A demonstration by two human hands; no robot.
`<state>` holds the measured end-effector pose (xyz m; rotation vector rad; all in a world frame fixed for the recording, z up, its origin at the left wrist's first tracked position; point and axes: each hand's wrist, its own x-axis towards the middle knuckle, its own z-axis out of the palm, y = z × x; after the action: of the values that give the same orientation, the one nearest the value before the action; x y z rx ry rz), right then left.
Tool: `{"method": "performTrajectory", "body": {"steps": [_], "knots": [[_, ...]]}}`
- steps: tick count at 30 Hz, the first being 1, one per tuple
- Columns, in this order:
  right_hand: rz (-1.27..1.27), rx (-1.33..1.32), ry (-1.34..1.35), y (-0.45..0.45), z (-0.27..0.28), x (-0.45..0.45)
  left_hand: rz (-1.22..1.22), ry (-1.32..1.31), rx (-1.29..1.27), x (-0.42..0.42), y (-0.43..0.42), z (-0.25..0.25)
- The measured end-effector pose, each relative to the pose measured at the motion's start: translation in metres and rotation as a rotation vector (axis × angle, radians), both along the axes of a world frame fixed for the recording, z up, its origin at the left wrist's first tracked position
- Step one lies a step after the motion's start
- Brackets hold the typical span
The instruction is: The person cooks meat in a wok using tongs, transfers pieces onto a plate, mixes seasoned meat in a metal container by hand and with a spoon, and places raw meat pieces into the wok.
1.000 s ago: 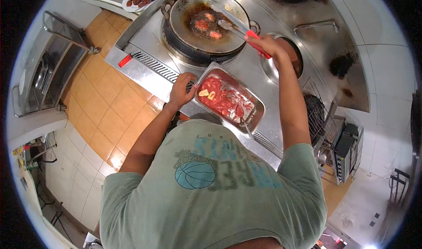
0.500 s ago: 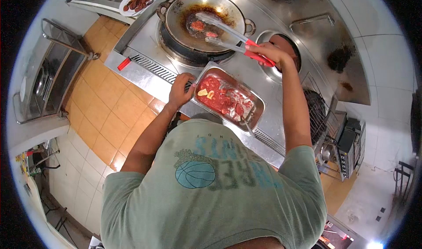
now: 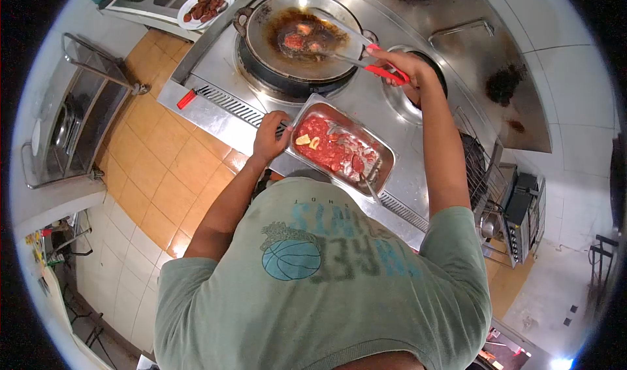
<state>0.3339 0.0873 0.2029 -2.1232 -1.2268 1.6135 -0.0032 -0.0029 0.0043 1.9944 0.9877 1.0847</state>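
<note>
My right hand (image 3: 406,71) is closed round the red handles of a pair of tongs (image 3: 385,68). The tongs' arms are spread, reaching into the wok (image 3: 268,63), with the lower tip near the meat pieces (image 3: 294,41) in dark oil. Whether the tips touch any piece is unclear. My left hand (image 3: 270,136) rests at the stove's front edge, thumb against the left end of a metal tray (image 3: 385,167), fingers bent but apart from the thumb. Red minced-looking meat (image 3: 326,144) with two yellowish pieces (image 3: 308,141) lies in the tray, along with a utensil handle (image 3: 372,190).
A white plate (image 3: 189,5) of browned pieces stands at the back left. Right of the wok is a second round burner opening (image 3: 395,99). A red-handled item (image 3: 187,99) lies by the slotted grate (image 3: 228,103). A wire rack (image 3: 471,167) stands at the right.
The tongs' arms have spread wider, the upper one swinging up and away from the meat. Another piece now shows in the oil. My left hand and the tray have hardly moved.
</note>
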Motion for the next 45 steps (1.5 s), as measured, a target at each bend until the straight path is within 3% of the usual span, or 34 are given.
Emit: {"method": "performTrajectory", "body": {"steps": [12, 18, 30, 39, 45], "knots": [[0.085, -0.060, 0.093, -0.013, 0.000, -0.008, -0.017, 0.000, 0.012, 0.001, 0.002, 0.000], [-0.041, -0.158, 0.128, -0.003, -0.005, 0.005, -0.007, -0.013, 0.013, 0.001, 0.001, -0.002], [-0.131, -0.037, 0.051, -0.012, 0.001, 0.017, -0.013, 0.001, 0.003, 0.002, 0.001, 0.001], [-0.014, 0.100, -0.054, -0.033, 0.024, -0.004, -0.011, 0.006, 0.009, 0.001, 0.001, 0.003], [-0.075, 0.360, -0.116, -0.054, 0.049, -0.012, -0.007, -0.027, -0.010, 0.000, -0.001, 0.004]]}}
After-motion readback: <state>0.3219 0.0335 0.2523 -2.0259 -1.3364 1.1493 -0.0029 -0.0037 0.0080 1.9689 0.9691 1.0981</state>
